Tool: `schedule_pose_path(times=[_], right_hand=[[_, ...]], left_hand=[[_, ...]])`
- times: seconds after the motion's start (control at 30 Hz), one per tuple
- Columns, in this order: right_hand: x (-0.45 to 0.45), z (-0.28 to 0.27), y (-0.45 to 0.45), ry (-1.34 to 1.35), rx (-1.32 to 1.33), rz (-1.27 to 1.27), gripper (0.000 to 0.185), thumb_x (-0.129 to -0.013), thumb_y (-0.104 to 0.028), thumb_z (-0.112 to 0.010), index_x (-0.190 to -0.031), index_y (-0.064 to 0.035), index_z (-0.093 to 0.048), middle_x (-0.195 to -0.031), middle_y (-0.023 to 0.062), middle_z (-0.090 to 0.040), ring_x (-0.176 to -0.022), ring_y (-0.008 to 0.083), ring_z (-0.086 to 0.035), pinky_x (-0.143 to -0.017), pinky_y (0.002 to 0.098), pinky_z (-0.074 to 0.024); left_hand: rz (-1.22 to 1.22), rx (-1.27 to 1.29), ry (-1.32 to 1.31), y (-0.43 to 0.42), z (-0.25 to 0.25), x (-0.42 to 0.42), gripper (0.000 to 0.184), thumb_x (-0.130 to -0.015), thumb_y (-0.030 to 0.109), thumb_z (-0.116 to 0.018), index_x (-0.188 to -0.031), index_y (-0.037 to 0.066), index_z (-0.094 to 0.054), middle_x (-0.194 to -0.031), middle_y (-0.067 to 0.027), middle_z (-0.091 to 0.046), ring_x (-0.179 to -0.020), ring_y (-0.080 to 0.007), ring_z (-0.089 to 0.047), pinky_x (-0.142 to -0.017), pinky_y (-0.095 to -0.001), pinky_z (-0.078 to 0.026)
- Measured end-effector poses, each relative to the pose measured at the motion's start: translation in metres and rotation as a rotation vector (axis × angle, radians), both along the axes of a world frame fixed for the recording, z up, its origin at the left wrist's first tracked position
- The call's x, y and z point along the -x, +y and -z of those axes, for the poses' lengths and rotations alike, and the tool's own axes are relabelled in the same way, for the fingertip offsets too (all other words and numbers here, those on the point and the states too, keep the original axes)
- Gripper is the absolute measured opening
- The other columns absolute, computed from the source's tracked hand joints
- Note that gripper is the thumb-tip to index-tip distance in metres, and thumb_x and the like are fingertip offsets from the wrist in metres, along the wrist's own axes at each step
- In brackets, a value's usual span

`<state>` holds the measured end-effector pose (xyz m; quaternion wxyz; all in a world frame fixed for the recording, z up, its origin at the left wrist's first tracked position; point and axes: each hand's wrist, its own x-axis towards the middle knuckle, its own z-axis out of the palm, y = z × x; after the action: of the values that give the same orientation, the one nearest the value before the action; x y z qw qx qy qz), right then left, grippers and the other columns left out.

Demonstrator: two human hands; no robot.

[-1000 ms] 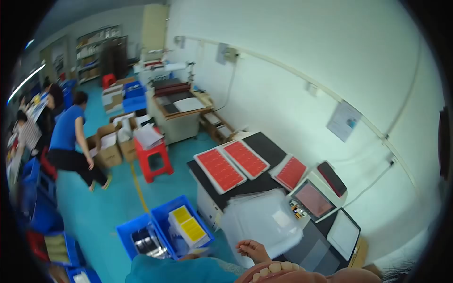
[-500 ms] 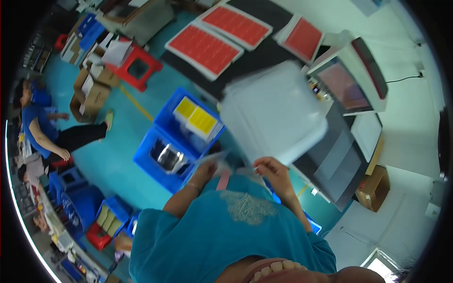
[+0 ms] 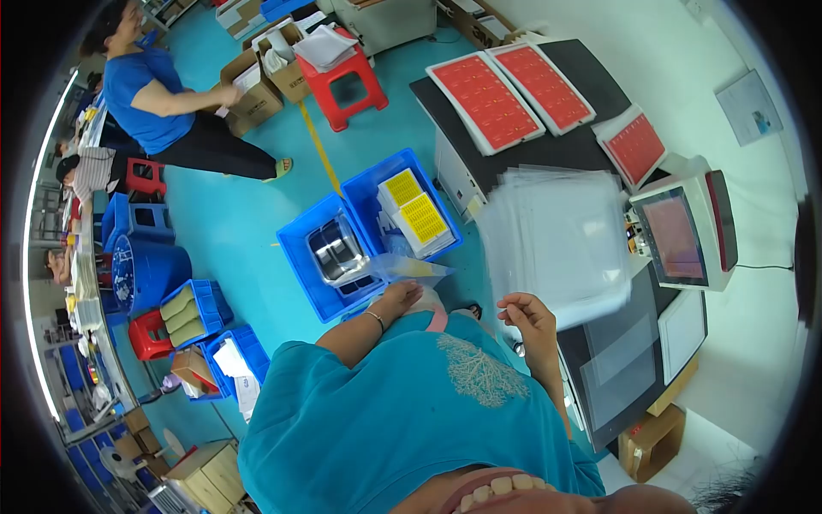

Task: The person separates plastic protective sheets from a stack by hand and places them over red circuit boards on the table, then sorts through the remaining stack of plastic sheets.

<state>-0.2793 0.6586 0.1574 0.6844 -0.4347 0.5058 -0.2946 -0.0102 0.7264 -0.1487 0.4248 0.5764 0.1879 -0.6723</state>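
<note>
My left hand (image 3: 401,300) is closed at waist height in front of the teal shirt. A clear plastic sheet (image 3: 413,267) sticks out from its fingers above the blue bins. My right hand (image 3: 529,320) is raised with fingers curled toward the thumb; anything between the fingertips is too small to make out. Just beyond it lies a tall, uneven stack of clear plastic sheets (image 3: 565,244) on the dark worktable (image 3: 591,68).
Two blue bins (image 3: 291,236) stand on the floor, one with yellow-labelled stacks (image 3: 419,218), the other with shiny metallic material (image 3: 336,248). Red printed sheets (image 3: 484,98) and a screen unit (image 3: 681,231) are on the worktable. A co-worker (image 3: 154,98) walks at left near a red stool (image 3: 342,86).
My view has swung left, so the bins, worktable and co-worker appear farther right. My left hand still has the clear sheet; my right hand stays raised by the stack.
</note>
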Motion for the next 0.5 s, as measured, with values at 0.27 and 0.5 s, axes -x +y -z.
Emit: schedule_pose_path(times=[0.27, 0.5], right_hand=[[-0.004, 0.002, 0.000, -0.021, -0.017, -0.073, 0.020, -0.095, -0.010, -0.058, -0.112, 0.0003, -0.062, -0.102, 0.0079, -0.067, -0.089, 0.0129, -0.062, -0.081, 0.0261, -0.0481], [0.008, 0.009, 0.002, -0.034, -0.003, -0.094, 0.021, -0.096, -0.011, -0.057, -0.113, 0.0001, -0.062, -0.103, 0.0083, -0.067, -0.090, 0.0142, -0.063, -0.081, 0.0267, -0.0493]], left_hand=[[-0.081, 0.077, 0.054, 0.014, 0.009, -0.004, 0.025, -0.090, 0.000, -0.059, -0.115, 0.000, -0.055, -0.107, -0.0170, -0.064, -0.096, -0.0266, -0.065, -0.087, -0.0352, -0.058], [-0.050, 0.097, 0.097, 0.003, 0.019, -0.003, 0.028, -0.092, 0.001, -0.057, -0.119, 0.000, -0.052, -0.107, -0.0174, -0.064, -0.096, -0.0268, -0.066, -0.085, -0.0335, -0.059]])
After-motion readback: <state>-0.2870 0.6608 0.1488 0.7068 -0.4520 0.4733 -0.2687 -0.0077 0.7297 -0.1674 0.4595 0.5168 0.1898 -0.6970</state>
